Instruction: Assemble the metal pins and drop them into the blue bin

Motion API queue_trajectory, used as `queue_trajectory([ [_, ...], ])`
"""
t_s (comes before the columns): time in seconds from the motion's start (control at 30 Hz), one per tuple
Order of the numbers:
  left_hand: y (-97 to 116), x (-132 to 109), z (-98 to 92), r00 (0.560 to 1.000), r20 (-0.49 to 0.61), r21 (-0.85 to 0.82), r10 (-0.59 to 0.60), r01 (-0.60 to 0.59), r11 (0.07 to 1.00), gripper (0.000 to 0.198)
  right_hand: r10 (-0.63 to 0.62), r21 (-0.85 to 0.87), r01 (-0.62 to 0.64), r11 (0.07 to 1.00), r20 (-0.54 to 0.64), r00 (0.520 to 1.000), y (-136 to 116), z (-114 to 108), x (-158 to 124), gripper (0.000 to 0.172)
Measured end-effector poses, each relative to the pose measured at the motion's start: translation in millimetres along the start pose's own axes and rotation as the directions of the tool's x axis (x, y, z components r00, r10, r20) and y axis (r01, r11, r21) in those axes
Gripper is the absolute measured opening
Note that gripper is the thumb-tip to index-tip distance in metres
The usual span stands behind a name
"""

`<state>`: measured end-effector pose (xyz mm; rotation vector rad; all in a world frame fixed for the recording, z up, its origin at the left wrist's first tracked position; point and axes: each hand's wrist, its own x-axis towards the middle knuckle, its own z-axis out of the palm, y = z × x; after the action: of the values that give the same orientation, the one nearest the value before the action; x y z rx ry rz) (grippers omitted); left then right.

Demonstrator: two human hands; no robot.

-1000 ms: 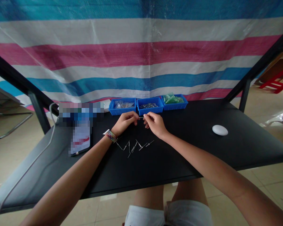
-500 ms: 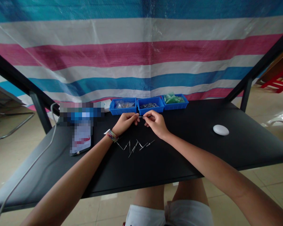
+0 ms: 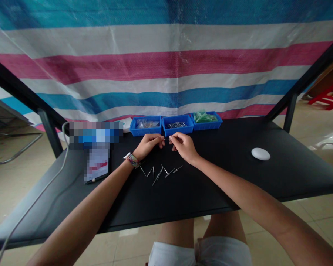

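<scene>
Between the fingertips of both hands a thin metal pin, which looks like a blind rivet (image 3: 167,139), is held level just in front of the blue bins. My left hand (image 3: 150,145) pinches one end between thumb and finger. The other end is in the pinch of my right hand (image 3: 184,146). Nearer to me, several similar loose rivets (image 3: 158,174) lie scattered on the black table (image 3: 199,192). Behind my hands, the middle blue bin (image 3: 178,130) holds a pile of thin metal pieces.
The left blue bin (image 3: 145,131) holds clear plastic bags; the right blue bin (image 3: 207,126) holds green packaging. A phone (image 3: 98,166) lies at left beside a cable (image 3: 63,166). A white oval object (image 3: 261,153) sits at right. Striped sheeting (image 3: 166,62) hangs behind.
Both hands keep their pinch on the rivet in nearly the same place. The whole view has shifted slightly; the loose rivets lie as before.
</scene>
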<state>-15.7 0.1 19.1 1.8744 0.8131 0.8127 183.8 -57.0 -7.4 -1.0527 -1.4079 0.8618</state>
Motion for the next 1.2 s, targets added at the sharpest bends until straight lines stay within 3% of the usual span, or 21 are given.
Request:
queue_trajectory([
  [0.3, 1.8, -1.5, 2.5, 1.000, -0.019, 0.025, -0.010, 0.010, 1.000, 0.051, 0.005, 0.077, -0.005, 0.997, -0.003, 1.000, -1.8, 0.1, -1.5, 0.020],
  [0.67, -4.9, 0.4, 2.6, 0.999, -0.042, 0.016, -0.027, 0.027, 0.999, 0.055, -0.025, 0.016, 0.025, 1.000, 0.001, 1.000, -4.5, -1.0, -3.4, 0.030],
  [0.8, -5.1, 0.5, 2.4, 1.000, -0.028, -0.050, -0.010, 0.008, 0.999, 0.051, -0.082, -0.020, 0.081, 0.996, -0.064, 0.995, -4.9, -5.0, -0.9, 0.030],
  [1.03, -2.6, 0.7, 3.0, 1.000, -0.017, -0.092, -0.014, 0.012, 0.996, 0.050, -0.249, -0.185, 0.194, 0.963, -0.348, 0.904, -2.4, -41.1, 23.8, 0.023],
  [1.2, -5.8, 1.6, 2.5, 1.000, -0.017, -0.098, -0.001, -0.001, 0.995, 0.049, -0.348, -0.441, 0.157, 0.884, -0.397, 0.849, 14.7, -68.9, 38.4, 0.022],
])
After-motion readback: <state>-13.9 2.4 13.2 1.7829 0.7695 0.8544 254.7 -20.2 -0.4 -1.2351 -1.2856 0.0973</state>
